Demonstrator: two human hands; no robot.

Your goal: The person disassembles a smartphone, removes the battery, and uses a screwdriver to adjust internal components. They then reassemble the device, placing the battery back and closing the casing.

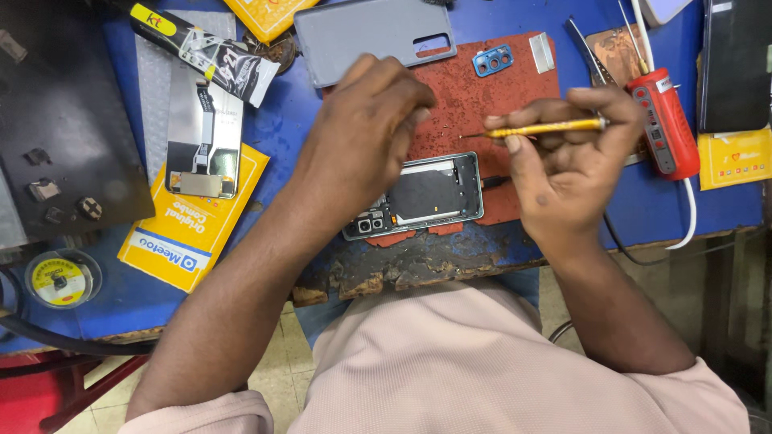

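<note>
An opened smartphone (pixel 430 195) lies back-side up on a worn red mat (pixel 482 96), its black inner plate and camera module showing. My left hand (pixel 366 128) hovers over the phone's upper left with fingers curled together; whether it pinches anything is hidden. My right hand (pixel 571 153) grips a thin yellow screwdriver (pixel 547 127) held level, its tip pointing left just above the phone's top edge.
The grey back cover (pixel 374 32) and a blue camera frame (pixel 493 60) lie at the mat's far edge. A red tool (pixel 666 120) with a white cable sits to the right. A replacement screen (pixel 203 137) on a yellow box, a glue tube (pixel 205 50) and a black tray (pixel 64 120) are on the left.
</note>
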